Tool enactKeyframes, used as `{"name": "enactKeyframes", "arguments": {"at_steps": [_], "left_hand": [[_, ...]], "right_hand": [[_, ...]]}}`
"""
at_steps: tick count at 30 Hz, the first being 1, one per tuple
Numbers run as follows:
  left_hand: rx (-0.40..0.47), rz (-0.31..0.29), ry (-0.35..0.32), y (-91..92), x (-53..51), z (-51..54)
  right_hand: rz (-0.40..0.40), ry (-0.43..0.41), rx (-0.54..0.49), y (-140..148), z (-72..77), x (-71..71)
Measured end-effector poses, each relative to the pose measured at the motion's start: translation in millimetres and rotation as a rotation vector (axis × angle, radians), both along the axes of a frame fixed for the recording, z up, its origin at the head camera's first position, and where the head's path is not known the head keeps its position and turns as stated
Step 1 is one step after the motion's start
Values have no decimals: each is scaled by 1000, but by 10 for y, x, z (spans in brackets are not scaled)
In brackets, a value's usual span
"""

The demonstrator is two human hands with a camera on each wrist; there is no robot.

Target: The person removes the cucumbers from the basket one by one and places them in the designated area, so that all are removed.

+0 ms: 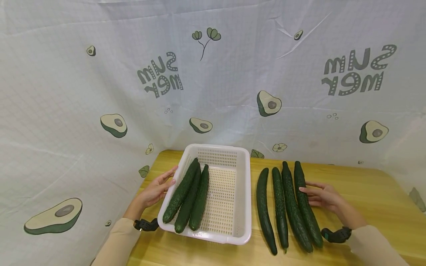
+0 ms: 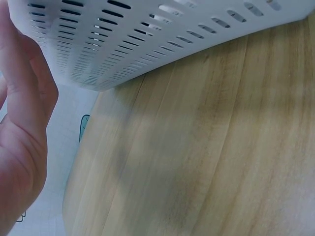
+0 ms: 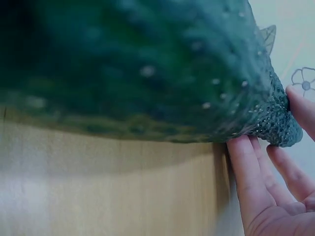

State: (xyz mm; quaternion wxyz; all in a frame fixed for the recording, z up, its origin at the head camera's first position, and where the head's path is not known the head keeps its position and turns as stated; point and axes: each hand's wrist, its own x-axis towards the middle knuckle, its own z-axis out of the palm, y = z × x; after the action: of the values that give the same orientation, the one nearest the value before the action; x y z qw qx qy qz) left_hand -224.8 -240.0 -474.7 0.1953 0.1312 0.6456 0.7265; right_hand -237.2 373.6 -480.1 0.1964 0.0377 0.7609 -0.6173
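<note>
In the head view, my left hand (image 1: 156,190) rests against the left side of a white plastic basket (image 1: 244,192), its fingertips at the rim. The left wrist view shows this hand (image 2: 22,113) beside the basket's slotted wall (image 2: 113,34). Three green cucumbers (image 1: 199,199) lie side by side in the basket's left part. On the right, my right hand (image 1: 324,197) pinches the rightmost cucumber (image 1: 304,201) outside the basket. In the right wrist view, that cucumber (image 3: 172,73) runs between the thumb and fingers of the hand (image 3: 275,196).
Between basket and right hand, a curved cucumber (image 1: 263,207), a thinner one (image 1: 279,203) and a long one (image 1: 293,207) lie in a row on the wooden table (image 1: 362,188). A white avocado-print cloth (image 1: 229,107) hangs behind the table and along its left side.
</note>
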Motion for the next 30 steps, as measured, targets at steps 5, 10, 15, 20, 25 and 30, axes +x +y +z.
{"name": "enactKeyframes", "arguments": {"at_steps": [5, 10, 15, 20, 25, 30], "left_hand": [[0, -6, 6, -10, 3, -24], [-2, 3, 4, -7, 1, -24], [-2, -3, 27, -3, -12, -39], [22, -13, 35, -3, -8, -40], [36, -18, 25, -13, -15, -49], [31, -23, 23, -14, -15, -48]], "right_hand": [[-18, -10, 19, -34, 8, 13], [-1, -4, 32, -50, 34, 11], [24, 1, 65, -45, 63, -6], [77, 3, 92, -28, 83, -12], [117, 3, 107, -8, 83, -24], [106, -8, 104, -2, 81, -22]]}}
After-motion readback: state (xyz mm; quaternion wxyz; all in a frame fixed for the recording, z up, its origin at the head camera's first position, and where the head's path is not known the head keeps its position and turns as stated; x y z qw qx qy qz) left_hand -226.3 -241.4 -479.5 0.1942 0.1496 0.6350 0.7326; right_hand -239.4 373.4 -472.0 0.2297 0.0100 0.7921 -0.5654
